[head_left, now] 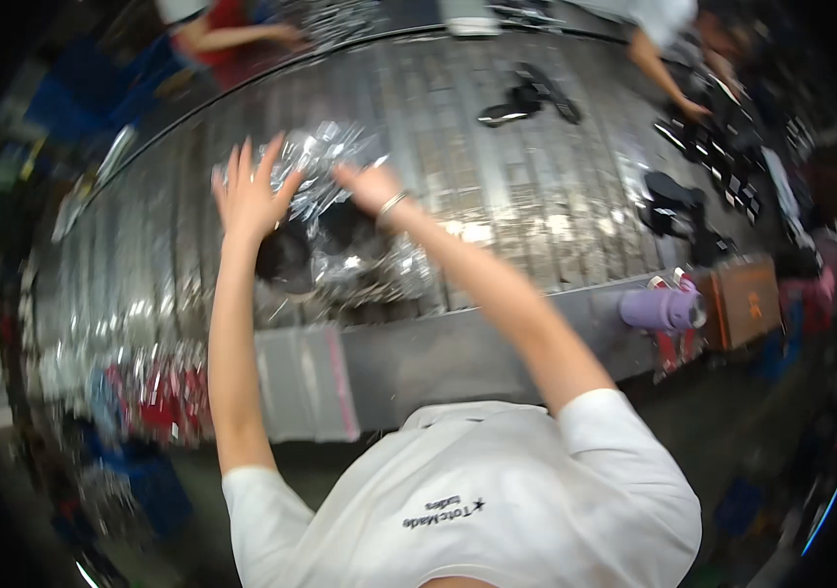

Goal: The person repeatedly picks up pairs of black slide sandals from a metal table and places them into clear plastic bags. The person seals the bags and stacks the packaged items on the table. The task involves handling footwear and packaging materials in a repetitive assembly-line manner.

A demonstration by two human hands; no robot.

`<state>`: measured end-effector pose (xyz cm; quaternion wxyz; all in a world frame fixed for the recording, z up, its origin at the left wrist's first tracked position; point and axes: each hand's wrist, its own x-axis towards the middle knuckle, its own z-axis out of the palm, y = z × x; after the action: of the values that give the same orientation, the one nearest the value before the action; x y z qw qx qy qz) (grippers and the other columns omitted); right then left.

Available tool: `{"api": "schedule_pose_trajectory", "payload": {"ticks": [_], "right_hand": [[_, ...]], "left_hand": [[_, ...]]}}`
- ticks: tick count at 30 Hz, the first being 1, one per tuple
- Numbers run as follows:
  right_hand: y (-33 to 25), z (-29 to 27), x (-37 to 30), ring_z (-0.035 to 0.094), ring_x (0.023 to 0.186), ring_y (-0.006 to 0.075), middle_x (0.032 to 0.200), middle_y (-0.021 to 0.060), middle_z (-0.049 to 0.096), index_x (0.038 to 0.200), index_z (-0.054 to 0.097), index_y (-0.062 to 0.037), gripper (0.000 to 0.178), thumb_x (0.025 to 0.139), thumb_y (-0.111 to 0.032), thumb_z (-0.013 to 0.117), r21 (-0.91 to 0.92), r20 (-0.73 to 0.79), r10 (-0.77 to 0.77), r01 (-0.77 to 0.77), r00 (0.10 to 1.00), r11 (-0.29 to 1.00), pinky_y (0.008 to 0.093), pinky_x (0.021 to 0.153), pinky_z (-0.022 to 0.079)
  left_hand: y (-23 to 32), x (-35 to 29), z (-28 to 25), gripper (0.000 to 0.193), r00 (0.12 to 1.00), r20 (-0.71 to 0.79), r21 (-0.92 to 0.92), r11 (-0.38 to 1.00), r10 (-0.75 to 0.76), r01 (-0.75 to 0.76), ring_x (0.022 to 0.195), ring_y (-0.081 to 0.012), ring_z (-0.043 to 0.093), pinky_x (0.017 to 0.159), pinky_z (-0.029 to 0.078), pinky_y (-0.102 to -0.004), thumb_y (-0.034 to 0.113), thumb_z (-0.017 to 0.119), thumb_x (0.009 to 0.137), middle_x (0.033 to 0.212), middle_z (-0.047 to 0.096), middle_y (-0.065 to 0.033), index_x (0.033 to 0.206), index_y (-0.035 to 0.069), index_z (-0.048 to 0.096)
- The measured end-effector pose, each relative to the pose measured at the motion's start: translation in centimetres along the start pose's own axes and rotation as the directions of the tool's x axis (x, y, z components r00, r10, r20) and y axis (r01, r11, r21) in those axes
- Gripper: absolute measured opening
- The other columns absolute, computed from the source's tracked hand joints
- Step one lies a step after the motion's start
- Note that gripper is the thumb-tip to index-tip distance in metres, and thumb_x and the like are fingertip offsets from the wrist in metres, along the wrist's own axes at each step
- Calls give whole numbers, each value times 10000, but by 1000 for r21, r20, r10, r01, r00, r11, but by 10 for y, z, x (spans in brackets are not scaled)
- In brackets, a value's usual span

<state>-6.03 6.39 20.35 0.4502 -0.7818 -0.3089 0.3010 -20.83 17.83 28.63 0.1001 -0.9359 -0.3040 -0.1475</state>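
Gap between film (325,157) and footwear (526,95)

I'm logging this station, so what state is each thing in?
Left hand: fingers spread, beside the clear plastic
Right hand: at the clear plastic, grip too blurred to tell
Clear plastic: crumpled
Flat clear bags: lying flat
Bracelet: worn on the right wrist
Black items: lying loose
Purple bottle: upright or lying, unclear

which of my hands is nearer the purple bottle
Right. Your right hand is at the clear plastic, left of the purple bottle and farther from your body; your left hand is beyond it, farther left.
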Motion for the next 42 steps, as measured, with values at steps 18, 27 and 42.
{"api": "schedule_pose_trajectory", "payload": {"ticks": [18, 27, 42], "right_hand": [[405, -443, -20, 473, 1182, 284, 1259, 121, 522, 1306, 418, -73, 920, 573, -486, 791, 298, -908, 411, -824, -88, 482, 445, 971, 378], [371, -308, -13, 621, 760, 290, 855, 202, 660, 892, 620, 91, 496, 690, -353, 710, 209, -844, 347, -346, 408, 915, 348, 719, 482], [139, -203, -240, 502, 1074, 225, 1186, 104, 542, 1254, 491, -53, 529, 766, -148, 672, -146, -467, -199, 148, 861, 978, 329, 929, 382]], "left_hand": [[-7, -30, 65, 449, 963, 252, -598, 766, -99, 236, 1350, -298, 271, 1088, 190, -411, 258, 456, 933, 1429, 338, -160, 1335, 60, 429], [65, -9, -1, 410, 989, 141, -321, 942, -52, 95, 1284, -323, 363, 1064, 239, -421, 150, 524, 874, 1376, 405, -177, 1258, 14, 486], [256, -139, -9, 435, 885, 423, -822, -493, -195, 284, 901, -124, 572, 821, 459, -263, 80, 730, 752, 1004, 602, -73, 1102, 9, 482]]}}
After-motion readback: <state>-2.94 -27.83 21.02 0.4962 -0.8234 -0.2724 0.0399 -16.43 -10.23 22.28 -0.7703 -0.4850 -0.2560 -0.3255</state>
